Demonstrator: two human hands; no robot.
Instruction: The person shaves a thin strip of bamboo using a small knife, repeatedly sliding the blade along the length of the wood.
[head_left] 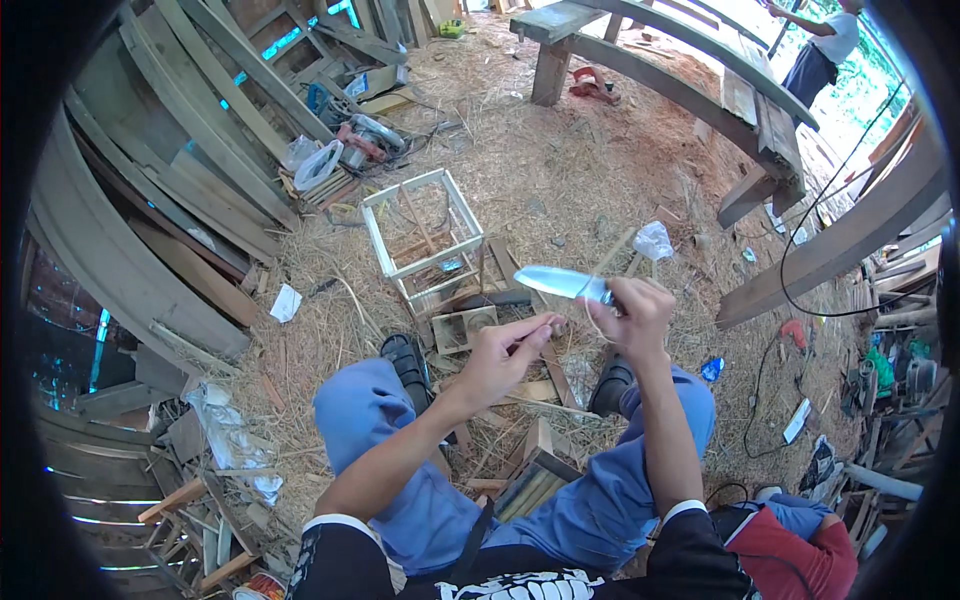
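Observation:
My right hand (pixel 638 312) is wrapped round the handle of a knife. The wide, shiny knife blade (pixel 555 281) points left and sits above and beyond my left hand. My left hand (pixel 508 352) is closed, thumb and fingers pressed together at the tips. Whatever those fingers pinch is too small to make out. Below and beyond the hands, on the ground, stands a pale open wooden frame (pixel 428 268) of thin sticks. A small wooden block with a hole (pixel 463 330) lies just past my left hand.
Shavings cover the ground (pixel 560 180). Between my legs is a wooden box-like piece (pixel 540 470). Power tools (pixel 365 140) and leaning boards (pixel 150 250) line the left. A heavy bench (pixel 650 70) stands at the far right, with a person (pixel 825 50) beyond. Another person (pixel 800 545) is close at my right.

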